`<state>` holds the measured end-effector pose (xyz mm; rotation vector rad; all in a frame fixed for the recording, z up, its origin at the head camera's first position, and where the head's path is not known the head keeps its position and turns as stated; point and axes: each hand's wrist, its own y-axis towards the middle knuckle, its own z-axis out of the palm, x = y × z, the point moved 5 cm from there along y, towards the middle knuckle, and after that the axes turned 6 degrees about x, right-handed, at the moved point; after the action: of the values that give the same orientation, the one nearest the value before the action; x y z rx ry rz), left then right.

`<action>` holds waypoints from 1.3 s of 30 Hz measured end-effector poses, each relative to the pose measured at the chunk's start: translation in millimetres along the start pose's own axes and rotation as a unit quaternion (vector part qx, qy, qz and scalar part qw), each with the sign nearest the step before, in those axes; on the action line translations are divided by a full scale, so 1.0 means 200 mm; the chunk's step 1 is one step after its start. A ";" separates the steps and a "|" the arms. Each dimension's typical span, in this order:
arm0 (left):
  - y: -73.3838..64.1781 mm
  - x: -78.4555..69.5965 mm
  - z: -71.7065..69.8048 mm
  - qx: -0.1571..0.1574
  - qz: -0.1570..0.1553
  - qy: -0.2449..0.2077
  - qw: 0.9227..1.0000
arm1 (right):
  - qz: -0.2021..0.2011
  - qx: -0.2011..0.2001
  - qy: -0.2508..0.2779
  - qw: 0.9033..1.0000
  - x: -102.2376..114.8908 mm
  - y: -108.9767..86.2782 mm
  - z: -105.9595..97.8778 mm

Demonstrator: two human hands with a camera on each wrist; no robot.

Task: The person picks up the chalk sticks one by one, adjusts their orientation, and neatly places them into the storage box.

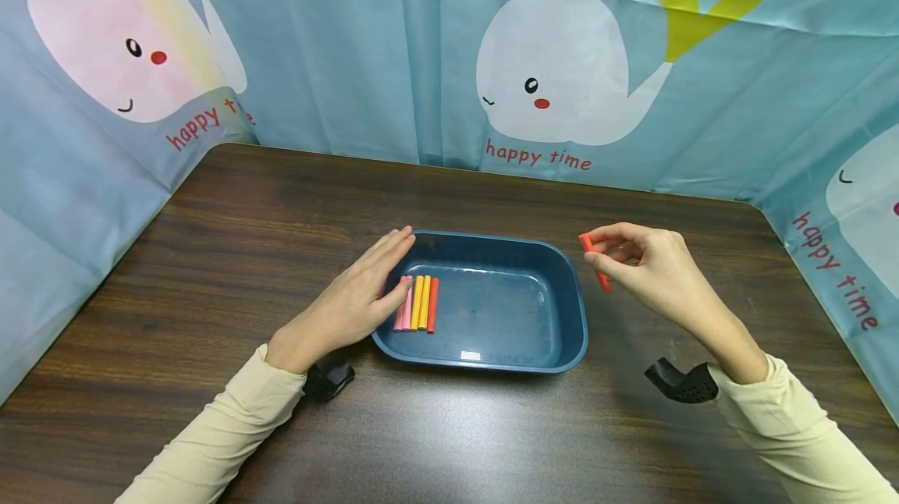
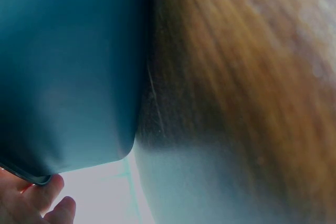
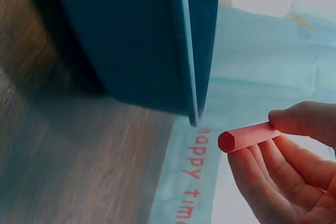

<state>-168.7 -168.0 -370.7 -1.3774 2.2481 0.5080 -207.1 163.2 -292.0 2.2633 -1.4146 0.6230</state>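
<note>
Tabletop (image 1: 477, 449) surrounds tray (image 1: 499, 324); right fingers (image 1: 618, 231) pinch red stick (image 1: 603, 280) beyond rim (image 1: 584, 324), left fingers (image 1: 383, 254) straight

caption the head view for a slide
Left hand touches a blue tub of colored sticks; right hand pinches a red stick.

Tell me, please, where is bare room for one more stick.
There is room inside the blue tray, between the red stick lying there and the right wall, and on the table in front of the tray, between the sleeves. The tray's left end is crowded: pink sticks, yellow sticks and the left hand.
</note>
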 end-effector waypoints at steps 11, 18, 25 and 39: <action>0.00 0.00 0.00 -0.002 0.004 -0.003 1.000 | 0.004 0.028 0.042 0.999 0.05 0.02 0.05; 0.00 0.00 0.00 -0.003 0.006 -0.003 1.000 | 0.013 0.043 0.053 0.998 0.09 0.05 0.10; 0.00 0.00 0.00 0.000 0.002 -0.001 1.000 | 0.009 0.068 0.085 0.994 0.13 0.09 0.16; 0.00 0.00 0.00 0.001 0.000 0.002 1.000 | 0.002 0.091 0.106 0.990 0.21 0.14 0.28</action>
<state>-169.5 -168.4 -370.6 -1.3779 2.2507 0.5044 -207.4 90.5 -312.3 2.2508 -1.3055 0.9977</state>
